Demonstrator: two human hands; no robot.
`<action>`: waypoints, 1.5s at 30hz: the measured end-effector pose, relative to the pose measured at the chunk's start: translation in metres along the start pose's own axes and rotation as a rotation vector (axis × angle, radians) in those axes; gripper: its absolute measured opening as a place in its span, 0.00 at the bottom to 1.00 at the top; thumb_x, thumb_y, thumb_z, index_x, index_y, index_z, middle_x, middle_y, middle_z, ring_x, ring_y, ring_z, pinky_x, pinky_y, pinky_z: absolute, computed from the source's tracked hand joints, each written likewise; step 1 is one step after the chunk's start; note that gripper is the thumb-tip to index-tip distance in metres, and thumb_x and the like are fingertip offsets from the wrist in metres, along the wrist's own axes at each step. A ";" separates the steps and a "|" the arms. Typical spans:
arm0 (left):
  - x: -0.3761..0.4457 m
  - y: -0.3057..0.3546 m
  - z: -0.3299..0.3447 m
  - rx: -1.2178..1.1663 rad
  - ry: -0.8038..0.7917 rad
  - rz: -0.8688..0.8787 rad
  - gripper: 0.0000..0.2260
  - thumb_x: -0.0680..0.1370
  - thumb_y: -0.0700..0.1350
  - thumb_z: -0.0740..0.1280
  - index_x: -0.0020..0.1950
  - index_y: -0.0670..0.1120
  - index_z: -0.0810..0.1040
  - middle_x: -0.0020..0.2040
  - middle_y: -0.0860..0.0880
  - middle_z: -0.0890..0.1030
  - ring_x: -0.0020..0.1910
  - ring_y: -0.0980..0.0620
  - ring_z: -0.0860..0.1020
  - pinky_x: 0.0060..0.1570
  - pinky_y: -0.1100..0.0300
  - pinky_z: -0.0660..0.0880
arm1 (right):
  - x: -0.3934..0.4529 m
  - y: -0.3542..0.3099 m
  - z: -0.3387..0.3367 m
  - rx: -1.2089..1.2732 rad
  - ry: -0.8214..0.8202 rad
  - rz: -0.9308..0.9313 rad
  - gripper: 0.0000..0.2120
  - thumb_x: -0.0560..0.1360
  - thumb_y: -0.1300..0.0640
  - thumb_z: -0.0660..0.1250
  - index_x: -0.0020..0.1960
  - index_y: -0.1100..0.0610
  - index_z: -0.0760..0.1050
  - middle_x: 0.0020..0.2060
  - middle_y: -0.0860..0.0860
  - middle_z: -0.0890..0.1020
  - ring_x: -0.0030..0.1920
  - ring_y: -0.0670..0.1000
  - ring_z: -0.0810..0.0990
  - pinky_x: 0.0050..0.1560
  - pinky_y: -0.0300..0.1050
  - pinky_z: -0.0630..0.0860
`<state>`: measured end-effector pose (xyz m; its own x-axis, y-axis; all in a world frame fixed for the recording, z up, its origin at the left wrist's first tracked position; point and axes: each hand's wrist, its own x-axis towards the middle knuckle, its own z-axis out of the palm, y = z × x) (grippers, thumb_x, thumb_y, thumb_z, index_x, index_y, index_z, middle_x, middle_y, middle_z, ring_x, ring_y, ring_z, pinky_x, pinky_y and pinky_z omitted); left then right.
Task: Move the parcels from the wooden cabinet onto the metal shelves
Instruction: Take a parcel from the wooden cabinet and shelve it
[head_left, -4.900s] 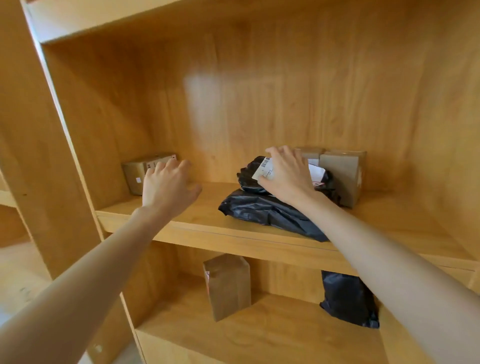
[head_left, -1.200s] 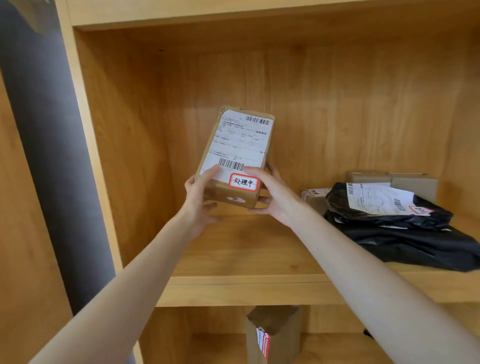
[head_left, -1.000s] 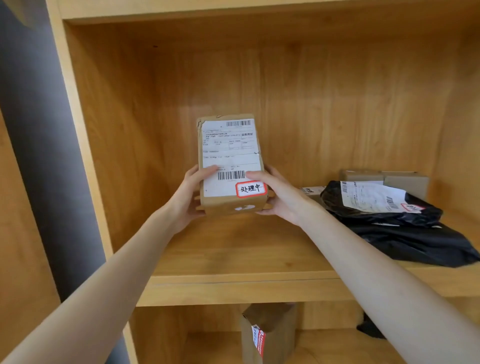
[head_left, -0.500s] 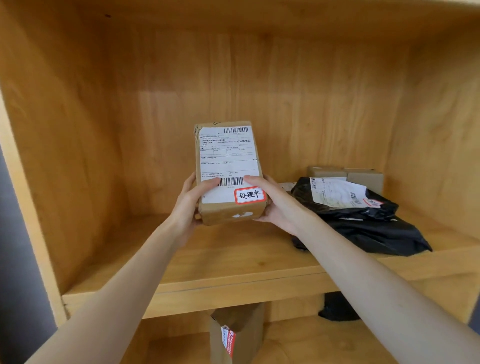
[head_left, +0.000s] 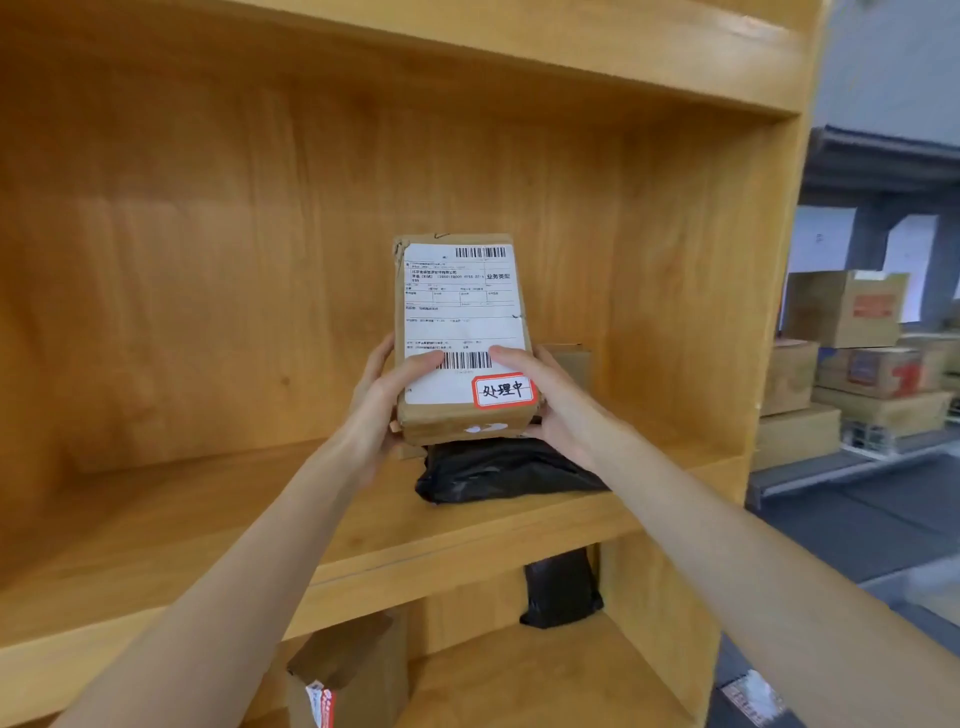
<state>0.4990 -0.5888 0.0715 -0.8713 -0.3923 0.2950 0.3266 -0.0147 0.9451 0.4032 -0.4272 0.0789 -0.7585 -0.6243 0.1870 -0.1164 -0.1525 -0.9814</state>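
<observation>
1. Brown cardboard parcel (head_left: 464, 338) with a white shipping label and a red-bordered sticker stands upright in the air, label toward the camera, in front of the upper compartment of the light wooden cabinet (head_left: 208, 260).
2. Left hand (head_left: 382, 400) grips the parcel's lower left edge, thumb curled over the label, fingers behind.
3. Right hand (head_left: 553, 402) grips the lower right edge the same way, thumb lying across the barcode.
4. Black plastic mailer bag (head_left: 498, 470) lies on the upper shelf board just below the held parcel.
5. Small brown box (head_left: 571, 361) sits at the far back, behind the right hand.
6. In the lower compartment, a brown paper parcel (head_left: 348, 670) stands near the front left and a black bag (head_left: 561, 590) leans farther right.
7. Stacked cardboard boxes (head_left: 852, 343) rest on metal shelves (head_left: 857, 457) far to the right, well apart from the cabinet.
</observation>
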 end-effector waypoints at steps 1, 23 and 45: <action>-0.002 0.001 0.020 -0.004 -0.013 0.002 0.40 0.61 0.57 0.74 0.71 0.58 0.65 0.54 0.55 0.83 0.50 0.53 0.83 0.42 0.54 0.78 | -0.009 -0.004 -0.018 -0.013 0.014 -0.009 0.32 0.72 0.44 0.71 0.72 0.46 0.63 0.58 0.50 0.81 0.61 0.52 0.77 0.66 0.61 0.70; -0.020 -0.072 0.486 -0.041 -0.325 -0.018 0.35 0.67 0.56 0.73 0.71 0.56 0.65 0.57 0.54 0.81 0.56 0.51 0.79 0.48 0.50 0.78 | -0.195 -0.044 -0.455 -0.007 0.292 -0.044 0.29 0.73 0.46 0.70 0.71 0.45 0.65 0.57 0.50 0.82 0.61 0.54 0.78 0.66 0.63 0.70; 0.207 -0.182 0.760 -0.124 -0.495 -0.042 0.42 0.63 0.57 0.74 0.74 0.55 0.62 0.55 0.55 0.83 0.55 0.52 0.81 0.59 0.43 0.75 | -0.088 -0.050 -0.771 -0.102 0.456 -0.043 0.34 0.67 0.45 0.73 0.71 0.46 0.65 0.55 0.50 0.83 0.59 0.53 0.79 0.63 0.57 0.74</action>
<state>-0.0194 0.0321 0.0674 -0.9438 0.0932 0.3172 0.3028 -0.1415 0.9425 -0.0187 0.2265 0.0778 -0.9533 -0.2155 0.2116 -0.1986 -0.0806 -0.9768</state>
